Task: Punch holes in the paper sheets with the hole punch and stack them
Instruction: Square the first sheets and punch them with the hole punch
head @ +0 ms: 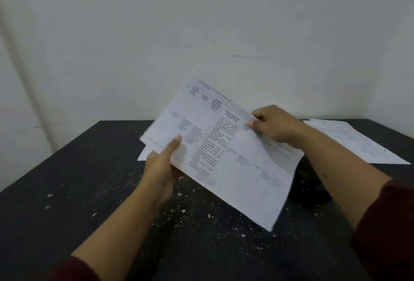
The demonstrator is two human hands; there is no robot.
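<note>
Head view. Pale walls point(201, 22) meet in a corner behind a black, white-flecked table point(78, 179). I see both arms in dark red sleeves point(385, 224) reaching over it. My left hand point(162, 166) grips the near-left edge of a printed sheet point(224, 153), thumb on top; my right hand point(274, 126) pinches its far edge between thumb and fingers. Sheet held tilted above the table, clear of the surface, its text blurred. Beneath its left corner lies another white sheet point(145, 155), flat on the table. Further sheets point(358, 141) lie flat at far right, well apart. Just beside the right forearm, a dark object, probably the punch point(311, 188), rests on the table, partly hidden by the held sheet.
</note>
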